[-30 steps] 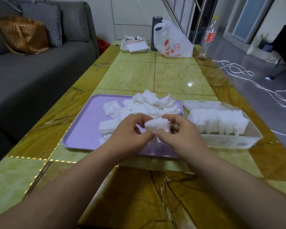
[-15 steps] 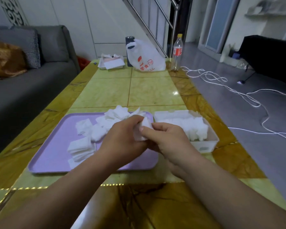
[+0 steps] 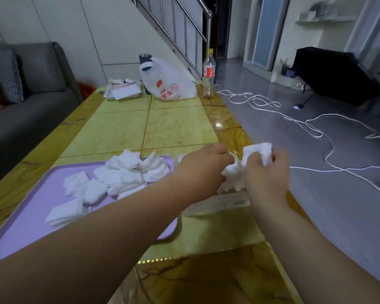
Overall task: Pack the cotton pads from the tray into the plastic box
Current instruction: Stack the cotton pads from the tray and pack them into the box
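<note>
Lilac plastic tray (image 3: pixel 31 220) holds loose white square cotton pads (image 3: pixel 127 170); white plastic box (image 3: pixel 219 201), half hidden, holds packed pads (image 3: pixel 233 178); right hand (image 3: pixel 266 174) grips a pad stack (image 3: pixel 259 150) above the box; left hand (image 3: pixel 202 170): grip I cannot tell; both hands were over the tray before; yellow-green marble table (image 3: pixel 176 126), grey sofa (image 3: pixel 31 110) left.

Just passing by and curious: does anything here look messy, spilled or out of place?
Nothing is spilled or broken. The cotton pads lie in a loose, jumbled heap on the purple tray, some tilted over others. A white cable sprawls in tangled loops across the floor.
</note>
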Demonstrator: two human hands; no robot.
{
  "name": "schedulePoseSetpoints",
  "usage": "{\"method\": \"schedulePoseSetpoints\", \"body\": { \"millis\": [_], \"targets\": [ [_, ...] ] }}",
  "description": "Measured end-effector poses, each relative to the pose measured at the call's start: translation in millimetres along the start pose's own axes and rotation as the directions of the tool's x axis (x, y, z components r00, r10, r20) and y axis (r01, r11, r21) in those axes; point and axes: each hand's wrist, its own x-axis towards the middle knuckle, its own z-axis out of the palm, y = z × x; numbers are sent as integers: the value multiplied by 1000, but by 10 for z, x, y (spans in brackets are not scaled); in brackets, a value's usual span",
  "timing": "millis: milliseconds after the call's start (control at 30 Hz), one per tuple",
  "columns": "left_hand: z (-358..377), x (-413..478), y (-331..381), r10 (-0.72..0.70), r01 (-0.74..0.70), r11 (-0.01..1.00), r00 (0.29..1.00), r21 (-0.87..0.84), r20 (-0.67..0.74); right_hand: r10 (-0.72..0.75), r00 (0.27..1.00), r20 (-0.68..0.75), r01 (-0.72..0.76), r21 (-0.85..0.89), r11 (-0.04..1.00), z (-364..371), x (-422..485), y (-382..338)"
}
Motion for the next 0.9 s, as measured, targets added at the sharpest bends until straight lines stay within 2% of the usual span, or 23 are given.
{"method": "schedulePoseSetpoints", "body": {
  "millis": [100,200,367,500,633,767,900],
  "targets": [
    [70,249,89,84,-86,996,989,11,119,-17,1000,-24,17,-4,1000,26,94,94],
    [164,356,96,96,-99,995,972,4,213,-5,1000,-20,5,2,1000,48,141,143],
    [258,314,35,102,-110,993,978,37,180,75,997,-10,-75,41,996,42,156,203],
    [290,304,-6,78,-87,995,978,38,192,29,999,43,-30,14,999,23,143,194],
    [235,283,14,59,-82,993,967,87,246,0,988,152,11,-71,997,-8,108,223],
    [172,266,68,-2,-37,989,966,145,259,-57,977,203,95,-184,978,-27,75,277],
    [96,244,11,0,-53,985,952,165,307,-135,960,243,225,-393,892,-34,58,274]
  ]
}}
